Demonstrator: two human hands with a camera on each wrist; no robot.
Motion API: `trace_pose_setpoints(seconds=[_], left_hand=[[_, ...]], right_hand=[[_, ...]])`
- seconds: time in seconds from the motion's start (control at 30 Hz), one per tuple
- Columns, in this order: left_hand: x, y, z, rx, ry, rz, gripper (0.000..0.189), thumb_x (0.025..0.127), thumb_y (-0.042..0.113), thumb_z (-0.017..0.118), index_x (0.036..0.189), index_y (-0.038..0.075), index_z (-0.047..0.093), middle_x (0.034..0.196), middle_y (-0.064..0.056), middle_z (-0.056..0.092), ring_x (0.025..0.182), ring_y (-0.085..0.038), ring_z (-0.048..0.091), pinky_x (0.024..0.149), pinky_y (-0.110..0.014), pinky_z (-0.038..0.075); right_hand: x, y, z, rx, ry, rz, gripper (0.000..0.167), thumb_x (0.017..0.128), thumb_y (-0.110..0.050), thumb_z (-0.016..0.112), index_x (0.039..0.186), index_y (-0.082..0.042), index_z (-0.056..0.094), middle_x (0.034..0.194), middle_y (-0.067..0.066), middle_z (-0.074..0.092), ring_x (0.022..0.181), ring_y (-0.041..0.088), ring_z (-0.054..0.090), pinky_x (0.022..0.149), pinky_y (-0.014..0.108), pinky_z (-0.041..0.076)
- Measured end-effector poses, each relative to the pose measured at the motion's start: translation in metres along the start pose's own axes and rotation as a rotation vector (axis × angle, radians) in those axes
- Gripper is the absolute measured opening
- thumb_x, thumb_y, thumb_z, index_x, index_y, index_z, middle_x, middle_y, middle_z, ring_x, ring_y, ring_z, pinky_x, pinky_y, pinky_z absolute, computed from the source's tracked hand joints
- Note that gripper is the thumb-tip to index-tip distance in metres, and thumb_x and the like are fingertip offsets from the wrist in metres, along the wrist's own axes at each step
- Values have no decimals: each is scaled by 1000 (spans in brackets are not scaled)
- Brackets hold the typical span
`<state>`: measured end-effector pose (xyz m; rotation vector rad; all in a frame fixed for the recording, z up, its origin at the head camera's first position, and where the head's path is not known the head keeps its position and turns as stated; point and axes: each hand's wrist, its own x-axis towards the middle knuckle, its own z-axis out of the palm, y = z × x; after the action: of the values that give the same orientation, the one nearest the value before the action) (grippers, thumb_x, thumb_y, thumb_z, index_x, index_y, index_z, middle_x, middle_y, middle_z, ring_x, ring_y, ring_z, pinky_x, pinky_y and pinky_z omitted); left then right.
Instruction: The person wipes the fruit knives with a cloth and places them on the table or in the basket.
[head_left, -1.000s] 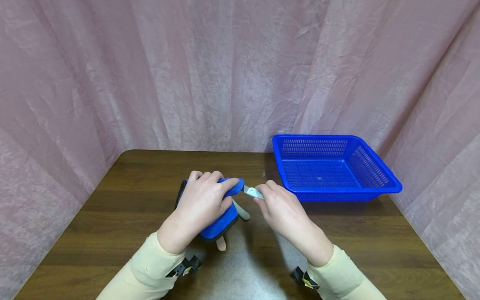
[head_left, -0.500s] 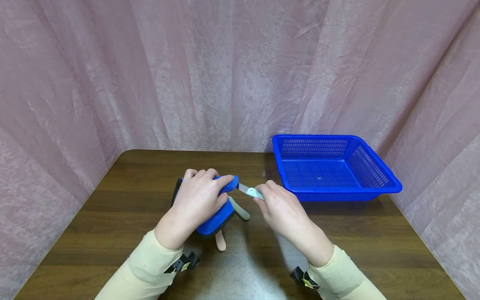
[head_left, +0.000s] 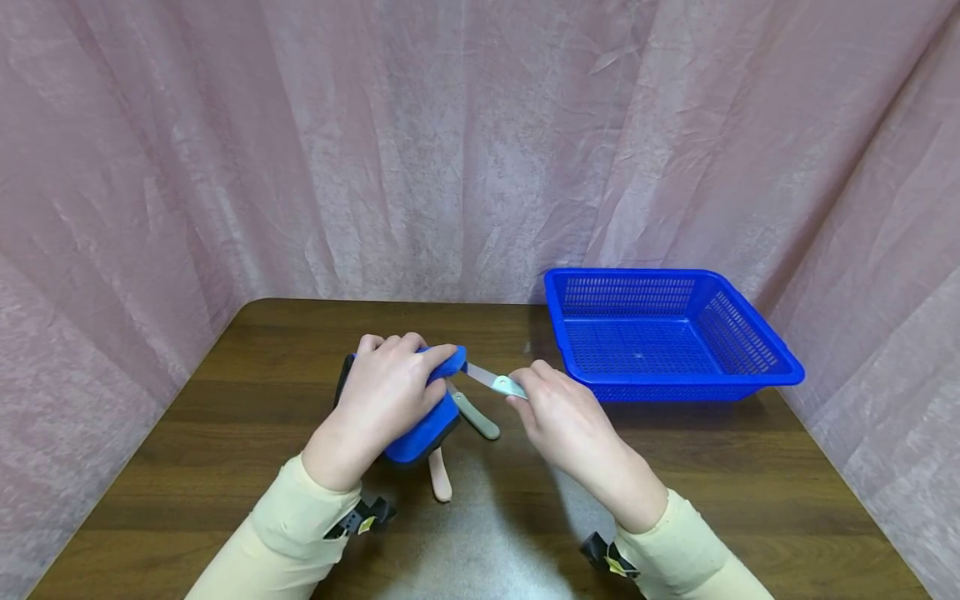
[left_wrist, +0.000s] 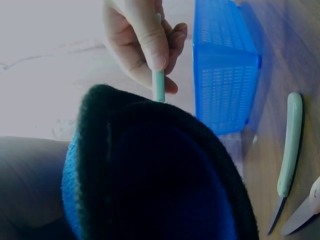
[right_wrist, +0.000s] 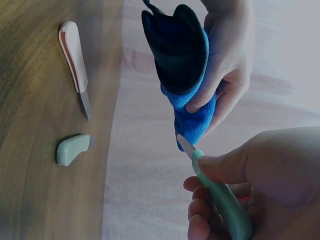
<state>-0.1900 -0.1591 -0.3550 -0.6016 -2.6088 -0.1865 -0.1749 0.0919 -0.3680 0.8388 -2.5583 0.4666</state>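
Hands (head_left: pixel 386 383) (head_left: pixel 570 417) grip fuzzy blue cloth (head_left: pixel 423 429), smooth-handled knife (right_wrist: pixel 221 197); latticed plastic basket (head_left: pixel 690 381).

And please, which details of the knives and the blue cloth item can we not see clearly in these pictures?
- Left wrist view: the blade of the knife in hand, hidden behind the blue cloth item.
- Head view: the blade of the pink-handled knife, hidden by the same cloth item.
- Left wrist view: most of that pink handle, cut off by the right edge.
- Right wrist view: the cloth item's inside, lost in shadow.
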Motion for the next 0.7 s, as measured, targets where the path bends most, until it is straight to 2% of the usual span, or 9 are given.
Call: trace_pose_setpoints(seconds=[0.4,0.7], left_hand=[[1,-7,-4,-10,-30,-47,38,97,20,77,136,21,81,107,-12,77,95,-33,74,90,-59,50],[2,-9,-7,-13,-36,-65,40,98,22,76,138,20,80,109,-12,77,97,-34,74,89,-59,50]], right_hand=[[-1,0,0,-24,1,19,17,97,-10,84,110,-5,75,89,2,62,75,21,63,62,41,54],[-2,0,0,-28,8,20,20,97,-11,85,112,-5,73,90,2,60,66,17,59,54,37,50]])
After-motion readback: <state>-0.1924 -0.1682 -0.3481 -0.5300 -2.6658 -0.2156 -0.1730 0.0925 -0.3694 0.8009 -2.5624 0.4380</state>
